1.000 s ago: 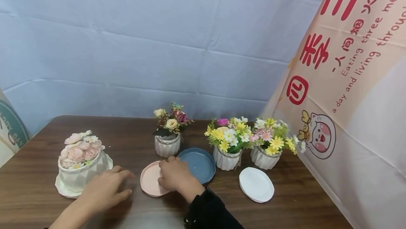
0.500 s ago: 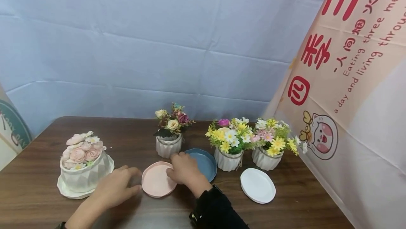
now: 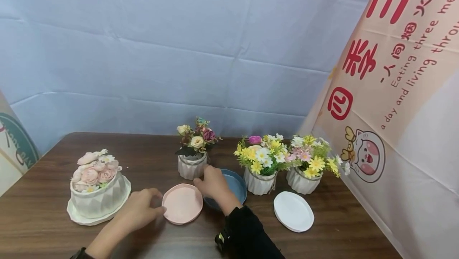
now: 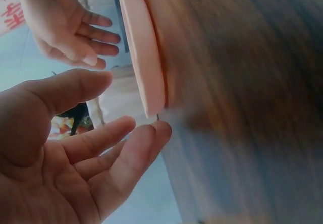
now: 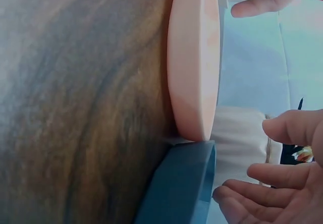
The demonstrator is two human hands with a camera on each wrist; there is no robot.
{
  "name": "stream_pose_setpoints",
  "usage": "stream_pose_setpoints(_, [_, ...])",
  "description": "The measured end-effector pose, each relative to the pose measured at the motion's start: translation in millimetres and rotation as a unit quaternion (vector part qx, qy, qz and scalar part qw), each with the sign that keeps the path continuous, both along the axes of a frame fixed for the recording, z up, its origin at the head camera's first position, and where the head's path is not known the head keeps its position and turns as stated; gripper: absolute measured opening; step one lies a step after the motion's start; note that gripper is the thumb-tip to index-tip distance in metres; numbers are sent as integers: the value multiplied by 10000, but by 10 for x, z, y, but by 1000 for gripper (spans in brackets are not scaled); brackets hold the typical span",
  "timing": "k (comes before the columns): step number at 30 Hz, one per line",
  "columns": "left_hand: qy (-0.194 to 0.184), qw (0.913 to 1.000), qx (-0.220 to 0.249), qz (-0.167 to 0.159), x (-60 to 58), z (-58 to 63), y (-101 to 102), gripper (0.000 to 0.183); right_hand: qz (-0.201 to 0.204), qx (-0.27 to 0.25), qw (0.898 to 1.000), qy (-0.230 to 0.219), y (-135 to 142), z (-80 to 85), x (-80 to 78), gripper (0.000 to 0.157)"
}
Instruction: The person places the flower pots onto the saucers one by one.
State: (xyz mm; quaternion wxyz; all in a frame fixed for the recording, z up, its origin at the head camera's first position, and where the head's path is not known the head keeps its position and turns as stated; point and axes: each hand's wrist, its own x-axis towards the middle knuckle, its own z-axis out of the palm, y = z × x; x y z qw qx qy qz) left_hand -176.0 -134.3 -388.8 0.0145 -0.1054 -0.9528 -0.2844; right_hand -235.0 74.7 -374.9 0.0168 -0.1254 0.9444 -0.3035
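My left hand (image 3: 141, 208) is at the left edge of a shallow pink saucer (image 3: 182, 204), with its thumb and fingers spread apart and nothing between them. In the left wrist view the saucer's pink side wall (image 4: 144, 57) stands just past those fingers. My right hand (image 3: 212, 187) is over the near-left part of a blue saucer (image 3: 236, 187), hiding some of it. A ribbed white pot (image 3: 190, 166) of cream and purple roses (image 3: 197, 141) stands right by its fingertips. In the right wrist view the fingers (image 5: 280, 173) are parted and hold nothing.
To the left, a white pot (image 3: 95, 201) of pink flowers sits on a white saucer (image 3: 80, 220). Two white pots with yellow and white daisies (image 3: 261, 155) stand at the right. A white saucer (image 3: 294, 212) lies before them on the wooden table (image 3: 143, 155).
My right hand has lifted off the pink saucer and shifted up and right to the blue saucer and rose pot. My left hand has come right, to the pink saucer's edge.
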Motion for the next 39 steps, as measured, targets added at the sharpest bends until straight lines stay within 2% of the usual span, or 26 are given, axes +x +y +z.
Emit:
stream_pose_setpoints(3, [-144,9999,2,22,-19,-9,11,35,-90,-158,9998,-78,-3,-1,-20,31])
stream_pose_setpoints(10, [-335,9994,90,9,-66,-38,11,35,-234,-470,9979,-366,-45,24,-78,68])
stream_pose_setpoints(19, [-539,9983,223,87,-93,-43,37,32,-487,-882,9935,-529,-85,34,-264,83])
stream_pose_setpoints(23, [-730,9962,425,195,-99,-45,63,32,-526,-1037,9917,-553,-99,47,-321,79])
stream_pose_setpoints(30, [-1065,9886,995,367,-115,-68,93,30,-600,-781,9941,-459,-162,67,-370,71])
stream_pose_setpoints(35, [-1163,9866,1058,447,-128,-73,105,30,-628,-517,9962,-322,-200,67,-388,66])
stream_pose_setpoints(39, [-1237,9857,1040,476,-135,-64,111,32,-648,-163,9974,-253,-219,67,-414,52])
